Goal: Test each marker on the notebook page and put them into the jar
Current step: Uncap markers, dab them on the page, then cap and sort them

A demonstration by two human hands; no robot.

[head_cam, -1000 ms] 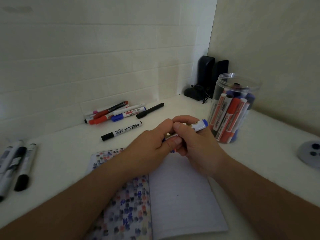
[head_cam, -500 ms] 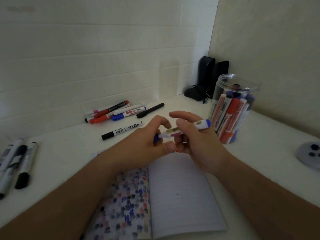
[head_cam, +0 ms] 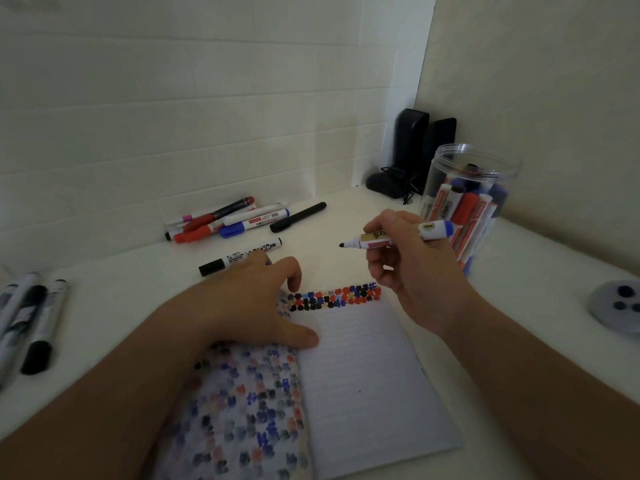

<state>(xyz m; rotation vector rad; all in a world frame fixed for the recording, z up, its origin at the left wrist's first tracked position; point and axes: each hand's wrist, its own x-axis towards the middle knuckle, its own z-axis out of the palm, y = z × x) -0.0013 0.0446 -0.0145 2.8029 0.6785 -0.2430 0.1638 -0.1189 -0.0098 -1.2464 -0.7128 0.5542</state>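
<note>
- While the right hand [head_cam: 412,268] pinches an uncapped marker [head_cam: 398,237] between thumb and fingers [head_cam: 388,220], nib pointing left and held in the air above the top edge of the notebook [head_cam: 363,375], nothing has touched the page yet w/ this one.
- Left hand [head_cam: 252,306] lies on the notebook's left page, fingers loosely curled, thumb flat near the spine. Cap not clearly visible; a purple speck shows at the knuckles, can't tell if it's the cap or whether the fingers hold anything.
- Risk: bare nib hangs over white tabletop [head_cam: 346,223], just left of the right fingers. A low sweep on the way down prob. streaks the tabletop instead of the paper.
- Risk: left thumb sits close to the blank lined area. Nib coming down near it could ink the skin, or the hand could smear wet marks in the colored row [head_cam: 336,297] just past its fingertips.
- Risk: if the left hand lifts, the notebook may slide or the page flip under the stroke.
- Risk: jar [head_cam: 467,209] stands right behind the right fingers, already well filled w/ markers. A backward flick of the marker's tail end could knock it; dropping the marker in uncapped would dry it out and ink the others.
- Untested markers [head_cam: 228,220] lie beyond the left fingers, so plenty left to do.
</note>
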